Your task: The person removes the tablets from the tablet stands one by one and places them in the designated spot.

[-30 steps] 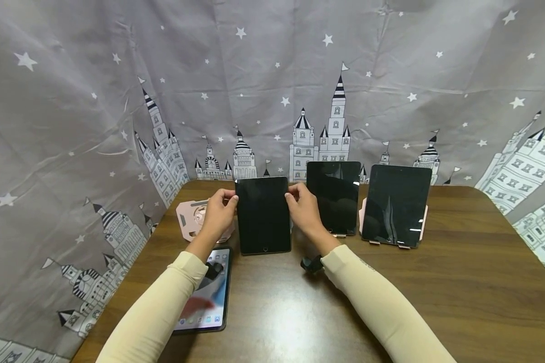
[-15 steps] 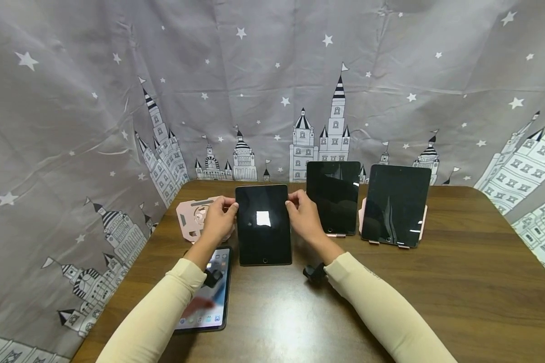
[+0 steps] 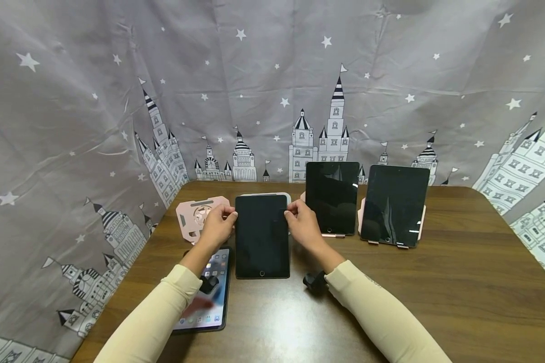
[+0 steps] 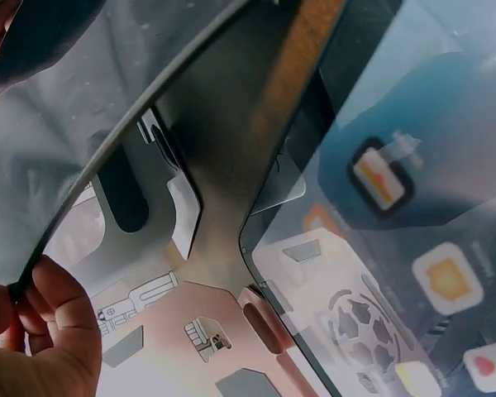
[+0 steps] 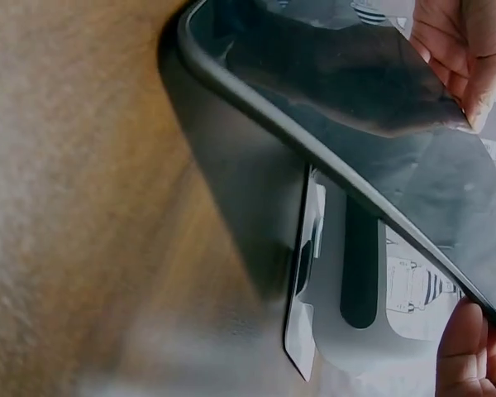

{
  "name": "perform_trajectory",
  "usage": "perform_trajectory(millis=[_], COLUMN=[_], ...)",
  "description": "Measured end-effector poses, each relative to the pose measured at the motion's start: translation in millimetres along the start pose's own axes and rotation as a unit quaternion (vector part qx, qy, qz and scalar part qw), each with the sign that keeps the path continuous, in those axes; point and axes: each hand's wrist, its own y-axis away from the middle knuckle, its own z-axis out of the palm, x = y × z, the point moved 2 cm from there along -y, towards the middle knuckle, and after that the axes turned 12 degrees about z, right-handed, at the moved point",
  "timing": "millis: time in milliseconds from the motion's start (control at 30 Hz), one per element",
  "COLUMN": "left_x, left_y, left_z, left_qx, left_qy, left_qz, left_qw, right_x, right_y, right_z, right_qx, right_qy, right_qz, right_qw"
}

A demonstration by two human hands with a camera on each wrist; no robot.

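Note:
A black tablet (image 3: 262, 237) with a dark screen and round home button is held at the middle of the table. My left hand (image 3: 217, 224) pinches its left side near the top; my right hand (image 3: 303, 222) pinches the right side at similar height. Behind the tablet stands a grey stand (image 4: 157, 227), mostly hidden in the head view. In the right wrist view, a gap separates the tablet's edge from the stand's front lip (image 5: 302, 339). A pink stand (image 3: 188, 214) with round cut-outs is beside my left hand.
A lit tablet (image 3: 220, 290) lies on the table below my left forearm. To the right, two dark tablets, one nearer (image 3: 331, 199) and one farther right (image 3: 395, 206), lean on pink stands. A grey curtain (image 3: 263, 65) with castles hangs behind the wooden table (image 3: 468, 252).
Both hands have drawn the tablet downward in the head view. The top rim of the grey stand now shows behind it. A bright square that flashed on its screen is gone.

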Motion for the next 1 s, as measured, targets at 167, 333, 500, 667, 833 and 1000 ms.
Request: perform_trajectory(millis=[167, 333, 500, 667, 833, 1000], left_x=[-1.4, -4.7, -8.0, -9.8, -12.8, -14.5], left_y=[3.6, 7.9, 11.7, 17.8, 22.7, 26.3], left_z=[0.0, -0.4, -0.7, -1.1, -1.6, -2.4], left_qx=[-0.012, -0.026, -0.039, -0.064, -0.084, -0.099], left_qy=[-0.007, -0.007, -0.021, -0.006, -0.001, -0.011], left_qz=[-0.001, -0.011, 0.001, -0.015, -0.033, -0.036], left_qw=[0.9999, 0.9996, 0.999, 0.9978, 0.9959, 0.9944], right_x=[0.8, 2.7, 4.0, 8.1, 12.6, 17.8], right_y=[2.9, 6.6, 12.5, 18.5, 24.6, 29.1], right_z=[1.3, 2.3, 2.3, 3.1, 4.0, 5.4], right_qx=[-0.004, -0.022, -0.034, -0.048, -0.067, -0.092], right_qy=[0.004, 0.006, 0.013, 0.011, 0.009, 0.005], right_qz=[0.005, 0.024, 0.035, 0.039, 0.05, 0.068], right_qw=[1.0, 0.999, 0.999, 0.998, 0.996, 0.993])
